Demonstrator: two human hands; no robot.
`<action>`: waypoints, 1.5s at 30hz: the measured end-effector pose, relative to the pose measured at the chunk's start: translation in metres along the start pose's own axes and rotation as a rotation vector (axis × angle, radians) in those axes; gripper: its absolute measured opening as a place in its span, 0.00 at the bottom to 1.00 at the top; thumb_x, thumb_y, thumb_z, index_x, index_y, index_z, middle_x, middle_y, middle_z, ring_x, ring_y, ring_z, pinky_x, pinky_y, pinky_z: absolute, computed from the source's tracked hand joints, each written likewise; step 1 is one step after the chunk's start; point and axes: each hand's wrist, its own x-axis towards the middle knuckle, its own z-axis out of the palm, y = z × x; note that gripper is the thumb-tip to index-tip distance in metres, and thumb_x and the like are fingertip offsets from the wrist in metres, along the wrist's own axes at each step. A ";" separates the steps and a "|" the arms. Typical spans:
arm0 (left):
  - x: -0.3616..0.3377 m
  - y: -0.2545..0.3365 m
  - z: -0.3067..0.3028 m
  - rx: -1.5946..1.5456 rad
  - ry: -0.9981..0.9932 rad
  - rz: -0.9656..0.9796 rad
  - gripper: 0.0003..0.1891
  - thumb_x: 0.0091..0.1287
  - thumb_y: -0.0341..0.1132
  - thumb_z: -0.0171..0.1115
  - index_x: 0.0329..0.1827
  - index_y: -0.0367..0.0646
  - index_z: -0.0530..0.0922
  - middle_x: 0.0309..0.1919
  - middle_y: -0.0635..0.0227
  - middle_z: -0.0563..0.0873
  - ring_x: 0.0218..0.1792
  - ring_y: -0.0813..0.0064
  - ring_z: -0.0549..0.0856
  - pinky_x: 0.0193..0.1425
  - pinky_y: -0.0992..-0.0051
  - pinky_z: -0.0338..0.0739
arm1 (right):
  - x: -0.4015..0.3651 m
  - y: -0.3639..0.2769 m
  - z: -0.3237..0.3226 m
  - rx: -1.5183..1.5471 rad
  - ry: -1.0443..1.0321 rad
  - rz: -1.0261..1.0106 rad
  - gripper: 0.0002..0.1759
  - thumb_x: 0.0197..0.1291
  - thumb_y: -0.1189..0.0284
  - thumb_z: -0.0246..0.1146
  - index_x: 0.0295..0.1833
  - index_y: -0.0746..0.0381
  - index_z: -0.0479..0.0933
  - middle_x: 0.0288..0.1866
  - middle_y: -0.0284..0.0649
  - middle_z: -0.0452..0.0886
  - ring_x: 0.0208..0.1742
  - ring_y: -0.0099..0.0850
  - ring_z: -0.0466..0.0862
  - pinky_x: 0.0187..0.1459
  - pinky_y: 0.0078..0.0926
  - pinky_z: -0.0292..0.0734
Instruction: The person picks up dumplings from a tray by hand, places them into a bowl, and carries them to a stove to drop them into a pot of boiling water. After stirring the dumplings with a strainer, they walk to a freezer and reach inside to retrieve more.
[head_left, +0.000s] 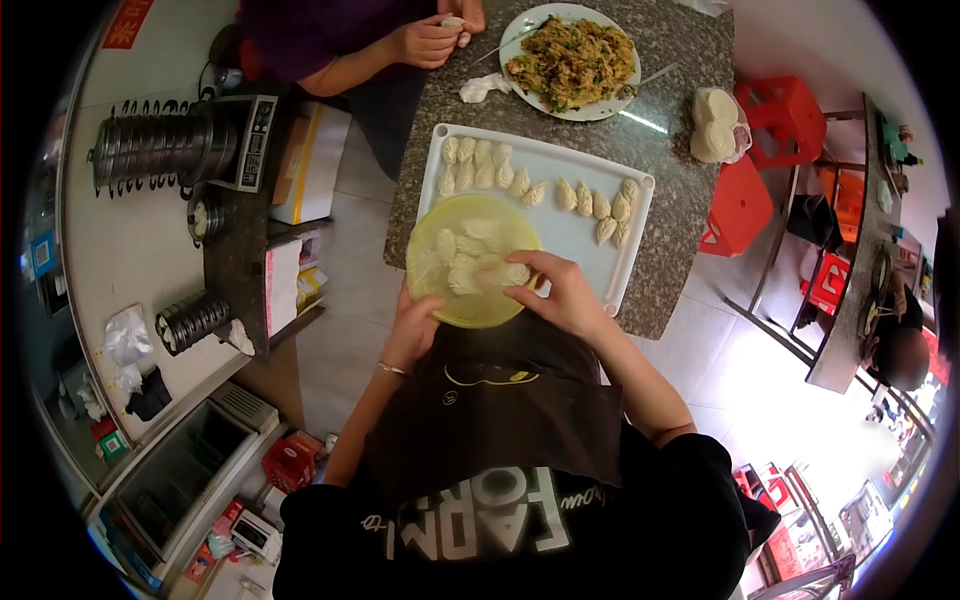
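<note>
My left hand [415,322] grips the near left rim of a yellow-green translucent round bowl [437,303], the thumb over the edge. Several pale pleated dumplings [466,250] lie in the bowl. At the bowl's right side, my right hand [560,290] pinches a dumpling [513,275] between thumb and fingers. The bowl covers the near left part of a white tray [590,265]. Along the tray's far side sit leaf-shaped dumplings [480,163] in rows, with another group [605,208] toward its right end.
Across the granite table [680,190], a co-worker's hands [440,38] hold a small piece of dough. A plate of chopped filling [572,62] stands at the back, with a crumpled tissue [484,88] and a plastic-wrapped pale stack [715,125] nearby. Red stools [738,205] stand to the right.
</note>
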 end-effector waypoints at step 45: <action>-0.113 0.002 -0.159 -0.054 0.183 0.191 0.29 0.60 0.22 0.50 0.68 0.35 0.64 0.64 0.53 0.72 0.64 0.55 0.74 0.67 0.55 0.72 | -0.031 0.085 0.057 0.015 0.301 0.230 0.10 0.62 0.73 0.64 0.47 0.67 0.80 0.35 0.39 0.85 0.36 0.23 0.84 0.42 0.22 0.79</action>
